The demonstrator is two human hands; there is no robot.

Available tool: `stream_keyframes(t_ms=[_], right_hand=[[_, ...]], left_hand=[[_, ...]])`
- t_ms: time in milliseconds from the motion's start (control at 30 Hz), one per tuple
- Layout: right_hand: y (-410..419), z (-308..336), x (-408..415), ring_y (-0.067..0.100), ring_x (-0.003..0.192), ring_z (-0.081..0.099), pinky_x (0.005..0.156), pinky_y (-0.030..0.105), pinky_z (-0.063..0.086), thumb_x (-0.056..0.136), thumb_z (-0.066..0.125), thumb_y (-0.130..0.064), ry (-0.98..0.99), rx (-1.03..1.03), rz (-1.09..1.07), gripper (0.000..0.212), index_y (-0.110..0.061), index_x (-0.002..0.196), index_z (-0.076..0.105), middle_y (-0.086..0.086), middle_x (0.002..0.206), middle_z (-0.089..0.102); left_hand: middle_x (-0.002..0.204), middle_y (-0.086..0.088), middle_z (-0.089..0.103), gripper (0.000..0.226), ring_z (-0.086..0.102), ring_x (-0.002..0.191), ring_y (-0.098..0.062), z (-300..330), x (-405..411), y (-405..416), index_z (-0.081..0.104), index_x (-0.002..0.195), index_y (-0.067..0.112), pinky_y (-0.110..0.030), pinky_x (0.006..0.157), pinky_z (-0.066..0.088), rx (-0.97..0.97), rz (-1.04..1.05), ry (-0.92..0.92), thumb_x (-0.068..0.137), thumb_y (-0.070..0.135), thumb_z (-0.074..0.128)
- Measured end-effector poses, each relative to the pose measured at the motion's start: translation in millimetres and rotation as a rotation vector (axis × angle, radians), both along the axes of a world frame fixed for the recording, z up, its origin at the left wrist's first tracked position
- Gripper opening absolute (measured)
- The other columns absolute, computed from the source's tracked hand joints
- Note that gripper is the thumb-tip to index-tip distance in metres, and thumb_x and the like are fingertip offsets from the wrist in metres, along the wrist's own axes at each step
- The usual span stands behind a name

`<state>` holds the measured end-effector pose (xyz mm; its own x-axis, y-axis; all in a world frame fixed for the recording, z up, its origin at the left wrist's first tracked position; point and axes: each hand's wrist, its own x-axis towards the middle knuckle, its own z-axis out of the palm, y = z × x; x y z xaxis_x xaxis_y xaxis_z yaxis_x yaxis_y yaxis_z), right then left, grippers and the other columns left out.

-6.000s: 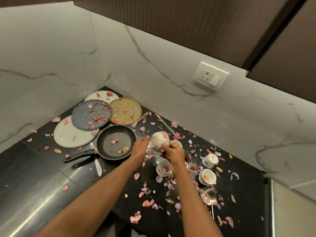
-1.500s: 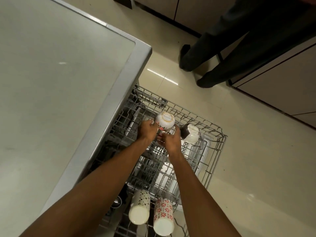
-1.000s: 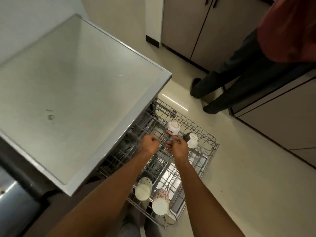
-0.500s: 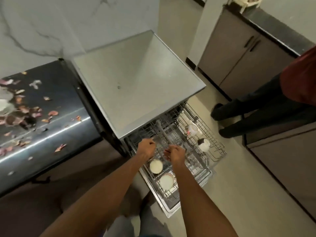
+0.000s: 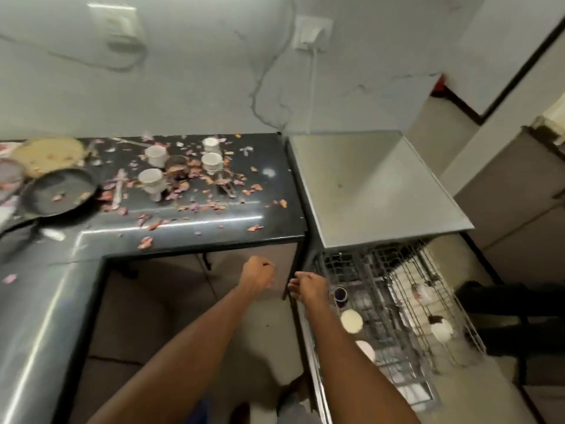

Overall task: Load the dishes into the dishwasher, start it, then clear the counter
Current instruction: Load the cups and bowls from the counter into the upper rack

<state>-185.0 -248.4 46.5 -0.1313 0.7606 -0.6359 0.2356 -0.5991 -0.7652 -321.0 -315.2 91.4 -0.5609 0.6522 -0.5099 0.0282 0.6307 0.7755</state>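
The dishwasher rack (image 5: 397, 316) stands pulled out and only partly loaded, with a few cups (image 5: 351, 320) upended in it. Several cups (image 5: 150, 179), a frying pan (image 5: 58, 191), plates (image 5: 46, 154) and scattered peels (image 5: 183, 185) remain on the counter (image 5: 275, 215). Left hand (image 5: 257, 275) and right hand (image 5: 308, 287) hang between them, fingers curled on nothing. Most work appears left.

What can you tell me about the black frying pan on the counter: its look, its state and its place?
The frying pan is round, shallow and dark, probably metal with a non-stick surface. It stands upright on the black counter, at its left part. A dark handle goes from it toward the lower left. A few pink and orange peel scraps lie inside; otherwise it holds nothing. A yellowish plate lies right behind it, whether touching is unclear. No hand touches it. The picture is blurred, so finer details are unclear.
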Motion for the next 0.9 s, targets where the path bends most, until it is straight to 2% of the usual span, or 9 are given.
stream_keyframes(t_ms=[167, 300, 467, 633, 800, 900], right_hand=[[-62.0, 27.6, -84.2, 0.018, 0.058, 0.064, 0.054, 0.026, 0.046, 0.101, 0.057, -0.008, 0.041, 0.045, 0.200, 0.014, -0.009, 0.090, 0.065, 0.011, 0.071, 0.067], [-97.4, 43.9, -134.2, 0.017, 0.060, 0.064, 0.057, 0.028, 0.050, 0.101, 0.055, -0.008, 0.046, 0.082, 0.349, 0.013, -0.006, 0.099, 0.068, 0.010, 0.071, 0.068], [-115.8, 57.9, -175.9, 0.021, 0.067, 0.068, 0.061, 0.029, 0.053, 0.103, 0.055, -0.011, 0.018, 0.151, 0.474, 0.018, -0.005, 0.100, 0.071, 0.011, 0.076, 0.071], [-108.5, 67.5, -209.8, 0.023, 0.074, 0.071, 0.082, 0.046, 0.062, 0.102, 0.056, -0.012, -0.022, 0.204, 0.558, 0.018, -0.008, 0.096, 0.073, 0.016, 0.084, 0.076], [-86.1, 71.0, -243.6, 0.023, 0.075, 0.076, 0.079, 0.043, 0.062, 0.101, 0.057, -0.015, -0.050, 0.261, 0.612, 0.018, -0.007, 0.104, 0.073, 0.011, 0.081, 0.077], [-66.8, 75.2, -267.9, 0.025, 0.080, 0.077, 0.080, 0.041, 0.063, 0.100, 0.058, -0.014, -0.044, 0.258, 0.614, 0.017, -0.009, 0.097, 0.074, 0.011, 0.083, 0.078]], left_hand=[[0.074, -0.012, 0.071, 0.025, 0.066, 0.067, -0.024, 26.5, -59.3, -67.4, 0.071, 0.074, 0.009, -0.046, 0.071, 0.061, 0.050, 0.165, 0.027, 0.092, 0.006, 0.054], [0.080, -0.014, 0.074, 0.024, 0.070, 0.071, -0.023, 38.3, -97.7, -114.2, 0.073, 0.080, 0.007, -0.041, 0.069, 0.062, 0.074, 0.266, 0.063, 0.095, 0.009, 0.054], [0.080, -0.014, 0.073, 0.023, 0.071, 0.076, -0.023, 43.3, -132.9, -149.5, 0.073, 0.082, 0.007, -0.036, 0.068, 0.062, 0.101, 0.348, 0.100, 0.095, 0.012, 0.055], [0.082, -0.015, 0.074, 0.021, 0.072, 0.077, -0.022, 44.4, -162.5, -149.1, 0.072, 0.082, 0.006, -0.033, 0.065, 0.062, 0.122, 0.443, 0.063, 0.093, 0.010, 0.055], [0.086, -0.016, 0.072, 0.018, 0.072, 0.081, -0.025, 44.1, -182.9, -133.4, 0.071, 0.089, 0.004, -0.037, 0.067, 0.062, 0.136, 0.460, 0.046, 0.094, 0.009, 0.054], [0.088, -0.021, 0.072, 0.020, 0.071, 0.078, -0.025, 40.3, -201.4, -115.6, 0.070, 0.090, -0.003, -0.035, 0.064, 0.060, 0.125, 0.463, 0.040, 0.093, 0.006, 0.052]])
